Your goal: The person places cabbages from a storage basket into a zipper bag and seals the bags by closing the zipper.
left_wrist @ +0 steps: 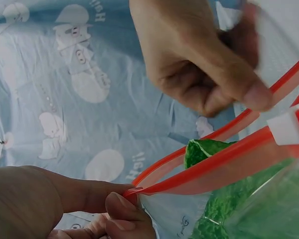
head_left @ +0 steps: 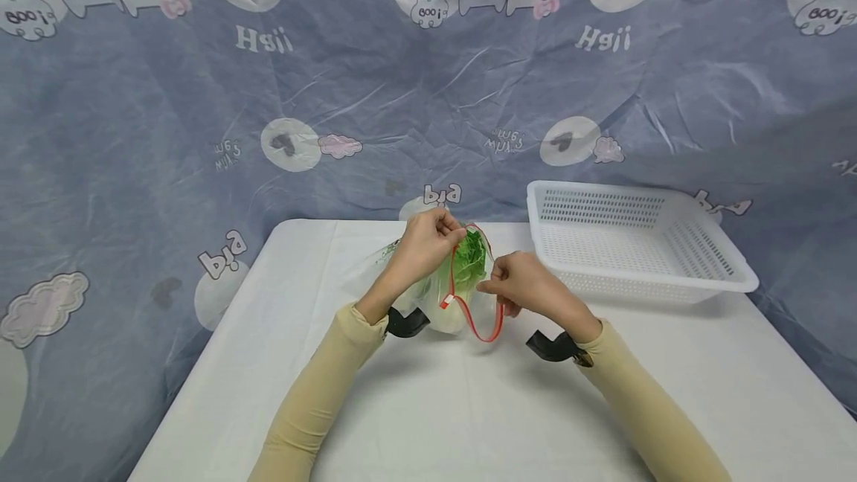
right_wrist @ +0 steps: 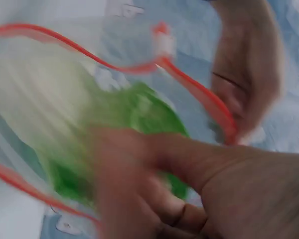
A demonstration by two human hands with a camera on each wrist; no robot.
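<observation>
The left grip [head_left: 426,239] is pinching a red-rimmed bag [left_wrist: 224,168] at the head frame's centre, a cabbage [head_left: 471,257] showing through it. The right grip [head_left: 529,285] is overlapping the rim [head_left: 500,322]; whether it is grasping, I cannot tell.

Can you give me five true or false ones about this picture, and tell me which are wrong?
1. The left hand pinches the red edge of the bag. True.
2. The bag is zipped all the way shut. False: its red edges stand apart.
3. The slider on the red edge is white. True.
4. The vegetable is purple. False: the vegetable is green and pale.
5. The basket is white and full of holes. True.
</observation>
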